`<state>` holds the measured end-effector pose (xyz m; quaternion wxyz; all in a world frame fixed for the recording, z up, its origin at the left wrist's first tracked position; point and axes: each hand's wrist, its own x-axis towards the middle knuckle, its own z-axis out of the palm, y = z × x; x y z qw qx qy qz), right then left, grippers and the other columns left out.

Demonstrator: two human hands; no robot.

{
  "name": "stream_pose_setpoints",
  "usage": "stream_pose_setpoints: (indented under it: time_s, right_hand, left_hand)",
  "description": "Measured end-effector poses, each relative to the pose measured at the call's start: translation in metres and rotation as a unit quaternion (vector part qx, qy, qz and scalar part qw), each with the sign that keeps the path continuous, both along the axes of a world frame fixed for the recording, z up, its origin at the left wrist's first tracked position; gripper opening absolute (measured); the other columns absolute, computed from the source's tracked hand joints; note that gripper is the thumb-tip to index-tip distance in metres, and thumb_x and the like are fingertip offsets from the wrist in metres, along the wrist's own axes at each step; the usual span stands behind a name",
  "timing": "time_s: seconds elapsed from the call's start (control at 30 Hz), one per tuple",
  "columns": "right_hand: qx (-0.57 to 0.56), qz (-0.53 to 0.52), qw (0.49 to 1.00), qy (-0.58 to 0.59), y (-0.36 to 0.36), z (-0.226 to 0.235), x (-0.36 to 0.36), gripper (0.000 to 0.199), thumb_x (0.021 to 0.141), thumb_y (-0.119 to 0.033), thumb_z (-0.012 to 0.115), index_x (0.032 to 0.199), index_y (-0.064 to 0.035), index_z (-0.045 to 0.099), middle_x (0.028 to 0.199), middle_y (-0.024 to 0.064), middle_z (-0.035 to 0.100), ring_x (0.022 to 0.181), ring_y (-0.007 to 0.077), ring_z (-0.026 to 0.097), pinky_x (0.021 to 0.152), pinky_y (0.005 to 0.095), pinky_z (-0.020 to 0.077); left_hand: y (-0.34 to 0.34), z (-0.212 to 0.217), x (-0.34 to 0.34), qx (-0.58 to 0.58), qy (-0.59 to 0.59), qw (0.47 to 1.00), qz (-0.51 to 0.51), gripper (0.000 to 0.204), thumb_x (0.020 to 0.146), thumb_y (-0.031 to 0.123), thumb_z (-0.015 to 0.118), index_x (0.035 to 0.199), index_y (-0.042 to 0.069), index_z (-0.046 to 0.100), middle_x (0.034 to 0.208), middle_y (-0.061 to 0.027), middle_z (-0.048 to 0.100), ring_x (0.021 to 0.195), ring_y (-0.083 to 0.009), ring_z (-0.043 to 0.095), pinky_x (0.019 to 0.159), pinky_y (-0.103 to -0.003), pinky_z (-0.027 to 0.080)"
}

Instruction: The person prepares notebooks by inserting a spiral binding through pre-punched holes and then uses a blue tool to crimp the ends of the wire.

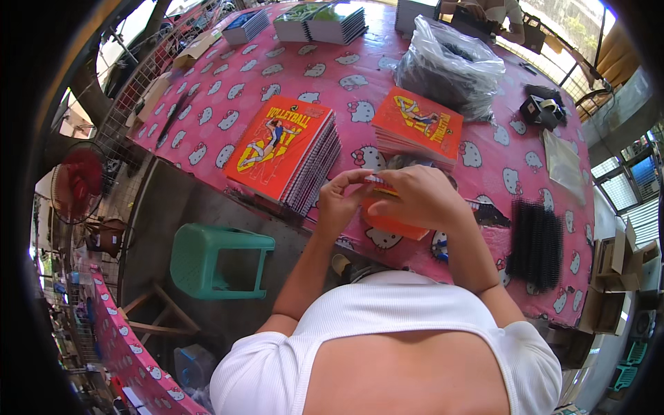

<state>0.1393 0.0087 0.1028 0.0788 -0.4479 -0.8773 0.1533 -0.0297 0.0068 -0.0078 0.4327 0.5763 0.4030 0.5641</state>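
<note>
We've got an orange notebook (394, 225) at the table edge, center frame, pinned under our right hand (422, 197) so it won't slide, fingers pressed together on it. Left hand (342, 200) pinches its spine edge, thumb and fingers closed. Finished stacks (283, 152) sit upper left, black binding coils (536, 245) wait right.

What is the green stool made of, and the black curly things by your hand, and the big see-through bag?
The green stool looks like moulded plastic: one smooth, even-coloured piece, slightly glossy. The black binding coils are probably plastic too, matt black and ridged, though wire cannot be ruled out from here. The clear bag seems thin plastic film: it crinkles, shines and shows dark contents through it.
</note>
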Motion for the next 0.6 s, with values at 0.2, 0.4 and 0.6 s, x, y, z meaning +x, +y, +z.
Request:
stream_pose_setpoints:
  time_s: [0.2, 0.4, 0.6]
  right_hand:
    - [-0.005, 0.0, 1.0, 0.028, -0.005, 0.0, -0.002, 0.036, 0.07, -0.033, 0.07, 0.086, -0.0031, 0.061, 0.078, 0.0174, 0.065, 0.078, 0.0345, 0.064, 0.069, 0.0436, 0.0497]
    - [0.092, -0.019, 0.987, 0.127, 0.007, -0.03, -0.008, 0.027, 0.074, -0.023, 0.067, 0.09, -0.005, 0.055, 0.084, 0.0148, 0.06, 0.084, 0.0344, 0.06, 0.07, 0.0441, 0.0476]
    - [0.123, 0.024, 0.97, 0.207, 0.007, -0.033, -0.012, 0.018, 0.072, -0.011, 0.065, 0.083, -0.0042, 0.054, 0.082, 0.0122, 0.053, 0.083, 0.0332, 0.056, 0.071, 0.0432, 0.0452]
  left_hand:
    - [-0.002, 0.007, 0.0, -0.042, -0.018, 0.999, -0.005, 0.026, 0.08, -0.008, 0.063, 0.105, -0.003, 0.065, 0.096, -0.0083, 0.068, 0.088, -0.0131, 0.064, 0.08, -0.026, 0.052]
    - [-0.001, -0.006, 0.004, -0.049, -0.084, 0.995, -0.027, 0.025, 0.081, -0.008, 0.062, 0.105, -0.003, 0.064, 0.096, -0.009, 0.067, 0.086, -0.0139, 0.064, 0.079, -0.027, 0.054]
    - [-0.008, -0.021, 0.005, -0.064, -0.121, 0.99, 0.019, 0.02, 0.081, -0.003, 0.066, 0.101, -0.002, 0.067, 0.094, -0.0069, 0.068, 0.084, -0.0103, 0.062, 0.076, -0.024, 0.051]
